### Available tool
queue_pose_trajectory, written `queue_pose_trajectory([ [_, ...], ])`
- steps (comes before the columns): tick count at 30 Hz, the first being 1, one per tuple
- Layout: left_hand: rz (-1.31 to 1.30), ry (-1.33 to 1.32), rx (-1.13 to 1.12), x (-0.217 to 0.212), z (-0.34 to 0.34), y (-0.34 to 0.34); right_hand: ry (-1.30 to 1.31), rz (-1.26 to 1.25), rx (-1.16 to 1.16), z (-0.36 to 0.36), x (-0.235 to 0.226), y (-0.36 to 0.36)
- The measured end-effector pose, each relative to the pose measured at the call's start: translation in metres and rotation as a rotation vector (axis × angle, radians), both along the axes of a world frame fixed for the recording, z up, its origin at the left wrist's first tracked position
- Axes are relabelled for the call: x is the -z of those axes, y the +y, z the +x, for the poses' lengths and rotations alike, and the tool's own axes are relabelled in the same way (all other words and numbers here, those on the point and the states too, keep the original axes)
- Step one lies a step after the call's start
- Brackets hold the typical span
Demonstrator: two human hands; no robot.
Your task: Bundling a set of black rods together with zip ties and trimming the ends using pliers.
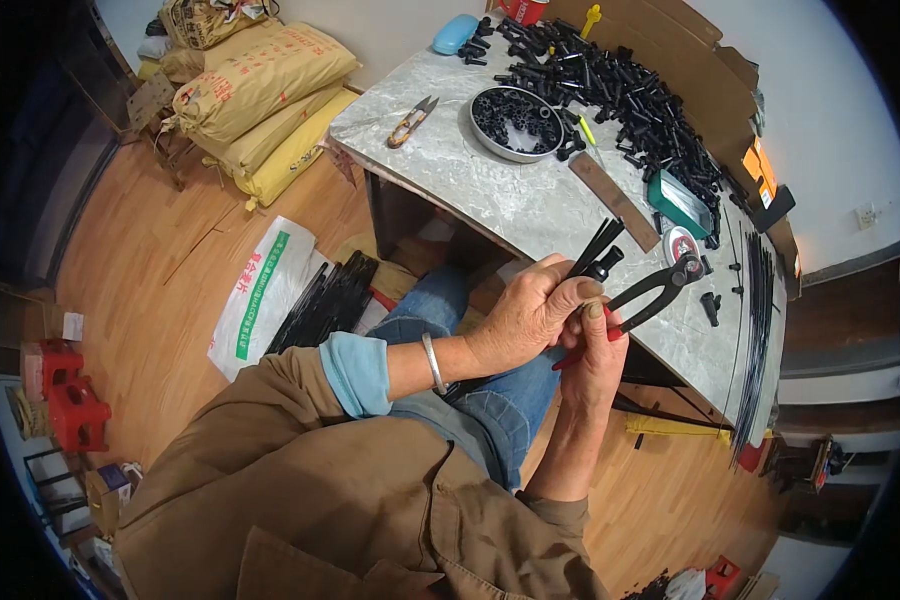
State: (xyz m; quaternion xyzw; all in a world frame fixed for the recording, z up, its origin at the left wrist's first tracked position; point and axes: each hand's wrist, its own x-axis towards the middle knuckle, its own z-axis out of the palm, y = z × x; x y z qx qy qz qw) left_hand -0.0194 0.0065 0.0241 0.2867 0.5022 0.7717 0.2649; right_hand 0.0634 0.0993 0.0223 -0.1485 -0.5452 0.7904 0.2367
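My left hand point(518, 318) is closed around a few thin black strips point(597, 243) and a short black tubular fitting point(606, 262), which stick out above its thumb. Against it, my right hand point(597, 362) grips a pair of pincers point(658, 292) with red handles; their dark head points up and to the right, over the table's front edge. The thumbs of both hands nearly meet at the fitting's lower end. Whatever lies between the fingertips there is hidden. Both hands are above my lap, in front of the grey marbled table point(440, 180).
A large heap of black fittings point(635, 100) covers the table's back, beside a round metal bowl point(516, 123) of small black parts. Thread snips point(412, 122), a flat metal bar point(615, 202), a green box point(678, 205) and long black strips point(757, 330) lie around. Yellow sacks point(260, 90) stand at left.
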Motion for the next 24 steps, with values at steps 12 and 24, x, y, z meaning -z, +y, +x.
queue_pose_trajectory([
  [12,-0.001,0.047,-0.022,-0.003,0.002,-0.001,0.0,0.135,0.156,0.001,0.0,-0.008],
  [24,0.03,0.115,-0.091,0.003,0.001,0.002,-0.053,0.247,0.309,0.0,-0.011,-0.028],
])
